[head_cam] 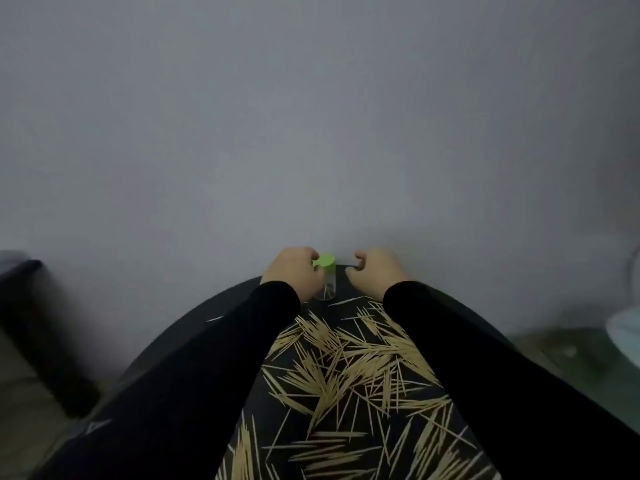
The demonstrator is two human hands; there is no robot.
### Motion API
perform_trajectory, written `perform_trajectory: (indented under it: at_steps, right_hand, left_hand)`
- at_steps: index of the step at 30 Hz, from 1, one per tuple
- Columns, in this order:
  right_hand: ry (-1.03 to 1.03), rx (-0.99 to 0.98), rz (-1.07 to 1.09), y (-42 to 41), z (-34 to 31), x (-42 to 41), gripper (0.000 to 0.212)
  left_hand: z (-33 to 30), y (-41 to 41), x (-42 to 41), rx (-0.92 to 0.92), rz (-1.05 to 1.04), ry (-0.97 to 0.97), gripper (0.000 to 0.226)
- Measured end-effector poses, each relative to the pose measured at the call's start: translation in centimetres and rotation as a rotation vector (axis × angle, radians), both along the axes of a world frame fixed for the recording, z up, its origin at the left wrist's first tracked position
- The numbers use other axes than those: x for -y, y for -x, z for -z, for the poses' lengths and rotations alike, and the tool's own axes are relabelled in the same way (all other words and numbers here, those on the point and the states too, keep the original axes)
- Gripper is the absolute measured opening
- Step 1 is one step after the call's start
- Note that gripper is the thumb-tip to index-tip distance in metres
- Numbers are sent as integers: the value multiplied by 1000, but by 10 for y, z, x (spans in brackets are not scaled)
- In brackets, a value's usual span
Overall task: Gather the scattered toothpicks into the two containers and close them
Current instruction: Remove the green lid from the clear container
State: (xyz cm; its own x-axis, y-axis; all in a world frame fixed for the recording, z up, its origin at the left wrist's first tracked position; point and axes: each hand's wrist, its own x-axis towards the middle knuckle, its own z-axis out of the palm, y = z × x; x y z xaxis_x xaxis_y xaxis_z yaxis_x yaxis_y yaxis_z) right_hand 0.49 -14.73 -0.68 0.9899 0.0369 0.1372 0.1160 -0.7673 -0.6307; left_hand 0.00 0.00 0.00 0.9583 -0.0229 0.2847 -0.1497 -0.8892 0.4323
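Clearly, the head view looks down along 2 black sleeves to both hands at the far edge of a round dark tabletop (194,327), close to a grey wall.

The left hand (292,271) has its fingers curled round a small clear container (327,289) with a lime-green cap (325,262); the cap sits on top of it, just beside the fingertips, with a small tab poking toward the hand. Whether it is snapped fully shut cannot be told. Through the clear wall a few thin sticks seem to stand inside, though the blur keeps me from counting them. The container looks light and rigid, probably smooth plastic, so it would tip easily; holding it round the body, as the left hand does, seems the sound grip.

The right hand (375,271), just right of the container and not touching it, is loosely curled, with its fingertips drawn together near the tabletop edge; whether it pinches anything I cannot tell. A 2nd container is not visible.

The toothpicks (349,372) lie scattered in a thick crisscross heap nearer the person than both hands, between the 2 sleeves. They look very light, stiff and brittle, sharp at the tips, and likely to roll; I judge they are best pinched in small bundles at mid-length. Most of the gathering remains undone.
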Motion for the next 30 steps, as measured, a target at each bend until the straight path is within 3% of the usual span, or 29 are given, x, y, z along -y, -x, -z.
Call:
perform_trajectory:
  at_steps: [7, 9, 13, 15, 21, 25, 30]
  right_hand:
    - [-229, -119, -16, -35, 52, -14, 78]
    - [-267, -120, -32, -42, 56, -18, 71]
    - [-303, -79, -68, -54, 65, -27, 32]
    - [-326, -54, -49, -58, 68, -30, 27]
    - [-360, 9, -62, -55, 68, -27, 21]
    - [-335, 74, -91, -39, 52, -21, 31]
    - [-248, 150, -138, 6, 27, -5, 46]
  left_hand:
    - [44, -39, 10, 87, -12, 260, 42]
    - [49, -48, 10, 115, -6, 272, 46]
    - [60, -62, 10, 96, -16, 266, 52]
    - [64, -66, 9, 93, -16, 270, 51]
    - [64, -64, 5, 137, 20, 310, 51]
    - [47, -51, 5, 172, 35, 393, 59]
    - [23, -14, 8, 25, 105, 640, 65]
